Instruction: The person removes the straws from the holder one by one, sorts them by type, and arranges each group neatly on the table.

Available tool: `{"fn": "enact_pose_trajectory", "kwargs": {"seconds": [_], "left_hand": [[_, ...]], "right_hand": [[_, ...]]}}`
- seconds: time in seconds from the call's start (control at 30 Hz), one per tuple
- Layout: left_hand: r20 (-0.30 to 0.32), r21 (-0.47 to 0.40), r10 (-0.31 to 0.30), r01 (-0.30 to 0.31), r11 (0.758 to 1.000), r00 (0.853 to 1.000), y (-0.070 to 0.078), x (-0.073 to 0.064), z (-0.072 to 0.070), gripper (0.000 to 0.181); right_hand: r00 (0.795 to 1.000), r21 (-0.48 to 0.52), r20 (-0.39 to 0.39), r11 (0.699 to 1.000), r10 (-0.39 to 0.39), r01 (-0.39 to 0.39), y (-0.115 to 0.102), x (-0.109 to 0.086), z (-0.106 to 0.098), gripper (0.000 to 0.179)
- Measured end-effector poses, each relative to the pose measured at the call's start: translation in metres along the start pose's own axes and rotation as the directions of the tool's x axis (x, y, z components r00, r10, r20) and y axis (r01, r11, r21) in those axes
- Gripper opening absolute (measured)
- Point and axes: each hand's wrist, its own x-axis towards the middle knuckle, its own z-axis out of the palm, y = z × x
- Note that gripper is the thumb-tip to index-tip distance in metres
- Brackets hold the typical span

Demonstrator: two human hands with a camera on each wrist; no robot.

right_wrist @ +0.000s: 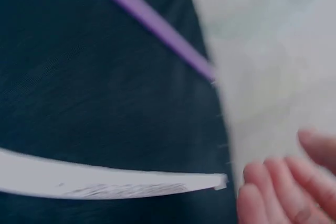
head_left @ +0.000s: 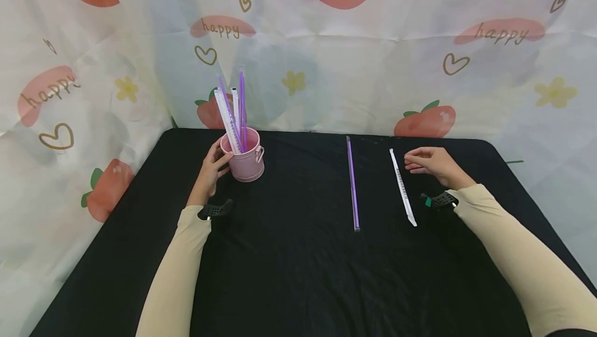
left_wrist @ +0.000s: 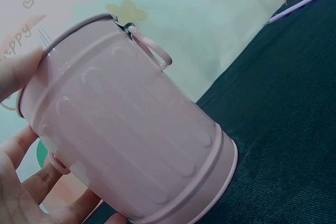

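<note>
My left hand (head_left: 210,171) grips a small pink metal bucket (head_left: 248,167) at the left of the table, thumb at the rim and fingers spread along its side. In the left wrist view the bucket (left_wrist: 126,124) shows ribbed walls and small side handles. White paper-wrapped straws (head_left: 225,116) and purple straws (head_left: 243,109) lean inside it. On the right, a wrapped white straw (head_left: 403,186) lies on the cloth, with a purple straw (head_left: 353,186) to its left. My right hand (head_left: 436,165) hovers just right of the white straw's far end, fingers loosely bent and holding nothing.
A black cloth covers the table (head_left: 289,264). Behind it and along the left hangs a pale printed curtain (head_left: 336,78), which meets the table's far edge. Each wrist wears a black strap (head_left: 438,201).
</note>
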Motion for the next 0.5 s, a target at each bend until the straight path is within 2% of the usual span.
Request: {"fn": "enact_pose_trajectory", "kwargs": {"seconds": [0.13, 0.3, 0.4, 0.5], "left_hand": [[-0.001, 0.002, 0.005, -0.005, 1.0, 1.0, -0.001, 0.0, -0.001, 0.06], [0.004, 0.009, 0.002, -0.002, 1.0, 1.0, -0.001, 0.001, -0.001, 0.061], [0.011, 0.012, -0.001, 0.001, 1.0, 1.0, 0.0, 0.002, -0.002, 0.062], [0.017, 0.015, -0.009, 0.008, 1.0, 1.0, 0.002, 0.003, -0.002, 0.062]], "right_hand": [[0.991, 0.117, -0.044, 0.984, -0.128, 0.132, -0.024, -0.001, -0.002, 0.013], [0.949, 0.267, -0.103, 0.911, -0.297, 0.314, -0.061, 0.0, 0.007, 0.018], [0.932, 0.328, -0.121, 0.873, -0.341, 0.362, -0.086, 0.003, 0.019, 0.017], [0.925, 0.316, -0.122, 0.87, -0.359, 0.379, -0.107, 0.01, 0.035, 0.015]]}}
